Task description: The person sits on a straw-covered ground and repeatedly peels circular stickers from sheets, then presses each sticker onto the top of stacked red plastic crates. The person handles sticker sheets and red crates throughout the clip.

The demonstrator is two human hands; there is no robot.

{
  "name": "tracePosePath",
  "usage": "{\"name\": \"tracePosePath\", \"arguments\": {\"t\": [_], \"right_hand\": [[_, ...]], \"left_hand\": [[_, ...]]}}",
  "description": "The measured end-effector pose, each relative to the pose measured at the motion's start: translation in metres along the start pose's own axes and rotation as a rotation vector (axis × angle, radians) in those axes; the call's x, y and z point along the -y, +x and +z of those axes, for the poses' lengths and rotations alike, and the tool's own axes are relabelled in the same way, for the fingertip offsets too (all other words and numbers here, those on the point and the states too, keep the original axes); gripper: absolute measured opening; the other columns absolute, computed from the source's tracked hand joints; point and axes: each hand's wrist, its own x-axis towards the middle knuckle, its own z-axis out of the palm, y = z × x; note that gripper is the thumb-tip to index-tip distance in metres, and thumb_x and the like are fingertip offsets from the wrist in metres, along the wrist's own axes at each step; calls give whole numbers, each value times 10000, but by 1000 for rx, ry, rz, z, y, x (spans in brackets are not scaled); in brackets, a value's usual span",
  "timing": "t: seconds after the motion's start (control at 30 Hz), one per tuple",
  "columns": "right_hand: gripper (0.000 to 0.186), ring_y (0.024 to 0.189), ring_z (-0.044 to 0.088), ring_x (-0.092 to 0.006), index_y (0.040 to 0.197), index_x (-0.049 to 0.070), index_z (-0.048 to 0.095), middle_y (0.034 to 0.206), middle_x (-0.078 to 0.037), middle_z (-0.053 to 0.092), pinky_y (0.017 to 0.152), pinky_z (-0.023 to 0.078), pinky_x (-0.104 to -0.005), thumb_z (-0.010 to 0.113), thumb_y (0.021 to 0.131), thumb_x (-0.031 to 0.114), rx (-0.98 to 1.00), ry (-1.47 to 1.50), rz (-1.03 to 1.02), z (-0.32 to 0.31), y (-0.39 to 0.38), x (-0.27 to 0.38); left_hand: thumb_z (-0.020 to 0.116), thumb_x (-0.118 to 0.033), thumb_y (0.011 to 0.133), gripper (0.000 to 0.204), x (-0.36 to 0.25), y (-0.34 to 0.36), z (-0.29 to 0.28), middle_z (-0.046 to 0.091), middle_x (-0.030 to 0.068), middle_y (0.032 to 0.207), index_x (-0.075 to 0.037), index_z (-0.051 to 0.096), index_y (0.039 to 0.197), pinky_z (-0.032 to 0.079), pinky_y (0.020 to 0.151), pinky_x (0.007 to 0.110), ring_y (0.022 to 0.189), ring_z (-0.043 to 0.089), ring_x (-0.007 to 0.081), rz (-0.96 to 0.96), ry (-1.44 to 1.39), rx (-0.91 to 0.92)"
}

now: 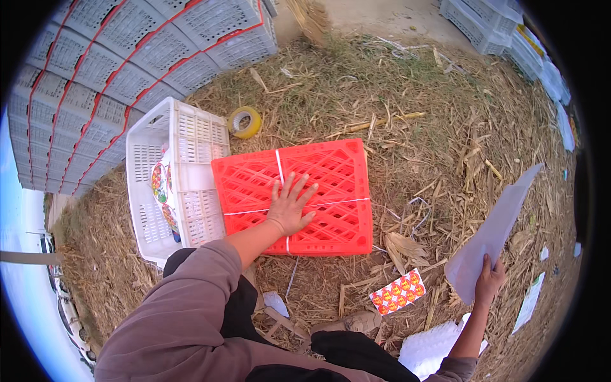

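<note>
My left hand [289, 205] lies with spread fingers on the top of red plastic lattice crates or panels [337, 169], bound crosswise with white strapping. My right hand [491, 280] grips a large, thin, pale greyish sheet [482, 239] by its lower right edge, off to the right of the red bundle. A white plastic basket [202, 134] stands against the bundle's left side, with colourful labelled items [159, 181] inside. A roll of yellow tape [251, 123] lies above the bundle, and a card of red and yellow round stickers [398, 291] lies below it on the right.
Tall stacks of grey crates with red edging [121, 44] fill the upper left. More plastic crates [477, 25] stand at upper right. Straw and dry grass [433, 108] cover the ground, with white sheets [423, 350] at lower right. Parked vehicles [70, 318] show at far left.
</note>
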Motion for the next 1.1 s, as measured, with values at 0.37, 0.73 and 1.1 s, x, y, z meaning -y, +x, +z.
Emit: {"name": "tracePosePath", "arguments": {"t": [0.37, 0.73, 1.1], "right_hand": [[59, 741, 675, -244, 931, -22, 680, 819, -140, 684, 712, 520, -359, 731, 911, -1, 188, -80, -610, 78, -156, 291], [266, 845, 649, -139, 1029, 0, 646, 911, -65, 669, 759, 518, -301, 843, 874, 91, 851, 138, -419, 125, -326, 420], [149, 839, 572, -70, 1060, 14, 673, 974, 3, 679, 781, 480, -256, 635, 1069, 157, 887, 500, -343, 109, -370, 442]], "left_hand": [[606, -684, 961, 1050, -51, -18, -156, 102, 137, 1794, -172, 105, 1729, 113, 1301, 629, 1653, 62, 369, 5, -619, 396], [687, -324, 1062, 462, -33, -245, -230, 656, 62, 1242, -21, 546, 1381, 536, 1008, 355, 1159, 612, 144, 359, -2174, 169], [717, -235, 1033, 382, 33, -330, -261, 732, 85, 1189, -18, 638, 1338, 523, 999, 370, 1120, 659, 152, 359, -1773, 49]]}}
